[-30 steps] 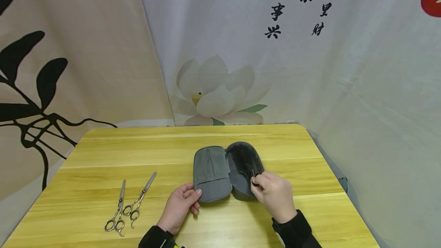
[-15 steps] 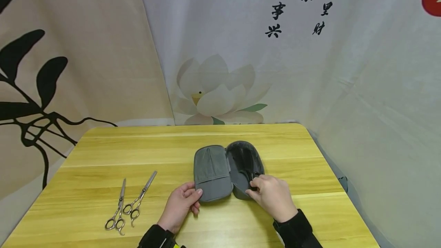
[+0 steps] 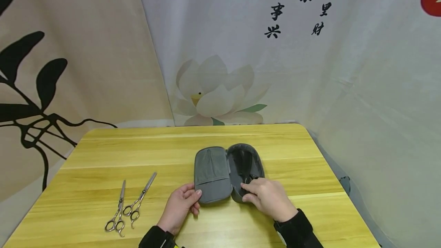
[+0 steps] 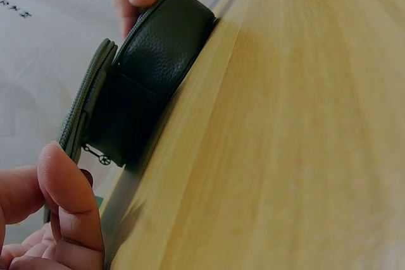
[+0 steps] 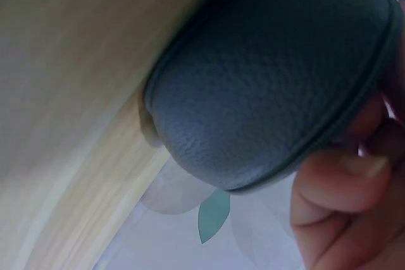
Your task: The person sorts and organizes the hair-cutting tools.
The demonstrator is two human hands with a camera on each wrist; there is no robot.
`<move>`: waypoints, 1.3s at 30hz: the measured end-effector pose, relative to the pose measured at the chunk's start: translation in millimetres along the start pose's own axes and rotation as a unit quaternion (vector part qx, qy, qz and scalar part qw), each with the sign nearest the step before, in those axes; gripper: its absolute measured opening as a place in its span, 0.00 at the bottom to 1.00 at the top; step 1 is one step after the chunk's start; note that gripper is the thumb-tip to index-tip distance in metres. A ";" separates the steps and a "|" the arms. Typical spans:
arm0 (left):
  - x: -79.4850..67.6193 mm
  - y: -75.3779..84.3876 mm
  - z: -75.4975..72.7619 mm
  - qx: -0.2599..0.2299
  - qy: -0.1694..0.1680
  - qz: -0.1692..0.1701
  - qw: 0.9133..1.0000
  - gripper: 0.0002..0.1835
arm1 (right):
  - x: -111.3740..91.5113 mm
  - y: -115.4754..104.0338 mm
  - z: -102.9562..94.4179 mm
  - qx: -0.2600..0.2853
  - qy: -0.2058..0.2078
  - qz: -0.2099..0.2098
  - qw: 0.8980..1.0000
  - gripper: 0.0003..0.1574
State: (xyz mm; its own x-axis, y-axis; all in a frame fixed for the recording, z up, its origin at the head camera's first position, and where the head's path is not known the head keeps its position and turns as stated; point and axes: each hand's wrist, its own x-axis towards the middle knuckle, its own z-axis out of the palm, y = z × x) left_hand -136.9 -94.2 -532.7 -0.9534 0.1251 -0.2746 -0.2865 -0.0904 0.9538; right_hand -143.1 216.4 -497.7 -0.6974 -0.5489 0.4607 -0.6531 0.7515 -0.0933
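A grey zippered case (image 3: 213,194) lies unfolded on the table, its flat pocketed lid to the left and its deep half to the right. With thumb and fingers my left hand (image 3: 180,206) pinches the lid's near left corner, also visible in the left wrist view (image 4: 63,210). My right hand (image 3: 270,198) reaches into the deep half, fingertips at the lower end of a dark, long item (image 3: 244,162) lying inside. Whether those fingers grip it I cannot tell. Close to the rim is the right thumb (image 5: 342,184). Two pairs of silver scissors (image 3: 120,202) (image 3: 140,201) lie left of my left hand.
The wooden table (image 3: 296,156) has rounded far corners. Behind it hangs a pale curtain (image 3: 310,72) with a lotus print and dark lettering. A zipper pull (image 4: 98,155) dangles from the case.
My right hand has lowered further into the deep half, and the dark item held upright at its fingertips earlier is now down inside. The left hand keeps its hold on the lid.
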 end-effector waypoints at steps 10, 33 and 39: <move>0.5 -0.5 -0.6 -0.003 -0.004 0.001 1.000 0.31 | 0.3 -4.0 2.8 0.030 0.018 0.004 0.999 0.17; 1.9 -3.3 -2.4 0.001 -0.008 -0.001 1.000 0.34 | 4.2 -15.0 2.7 0.028 -0.043 0.084 0.995 0.12; 0.8 -3.0 -2.7 0.002 -0.015 0.001 1.000 0.35 | 5.3 -18.1 0.7 0.027 -0.059 0.098 0.993 0.11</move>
State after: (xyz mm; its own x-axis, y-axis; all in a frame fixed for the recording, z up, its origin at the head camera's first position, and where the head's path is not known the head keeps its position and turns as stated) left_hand -137.1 -96.5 -536.1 -0.9506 0.1538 -0.2697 -0.2849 -0.0874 0.9546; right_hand -135.2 199.7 -494.2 -0.8399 -0.4357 0.3236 -0.5147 0.8285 -0.2205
